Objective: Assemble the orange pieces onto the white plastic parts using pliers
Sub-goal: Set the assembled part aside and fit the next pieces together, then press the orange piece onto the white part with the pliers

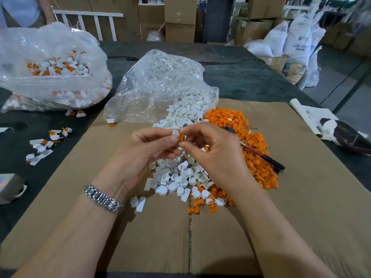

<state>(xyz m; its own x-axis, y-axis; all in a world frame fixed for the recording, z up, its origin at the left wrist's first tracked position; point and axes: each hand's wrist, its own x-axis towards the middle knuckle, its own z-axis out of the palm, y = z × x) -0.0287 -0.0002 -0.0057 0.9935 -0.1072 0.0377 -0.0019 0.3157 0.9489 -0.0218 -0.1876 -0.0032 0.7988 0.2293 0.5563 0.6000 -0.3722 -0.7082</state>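
Stacked cardboard boxes (180,17) and white sacks (297,41) fill the far side of a warehouse, and a dark bench (241,77) carries a flattened cardboard sheet (301,197). Above the sheet's middle the left hand (148,149) pinches a white plastic part (175,132), while the right hand (212,149) pinches an orange piece (181,137) pressed against it. Below the hands lies a heap of white parts (180,177), with a heap of orange pieces (257,157) to its right. The pliers (259,151) rest on the orange heap, untouched. A clear bag of white parts (160,81) lies further back, and a bag of assembled pieces (56,67) sits far left. A metal bracelet (102,198) circles the left wrist.
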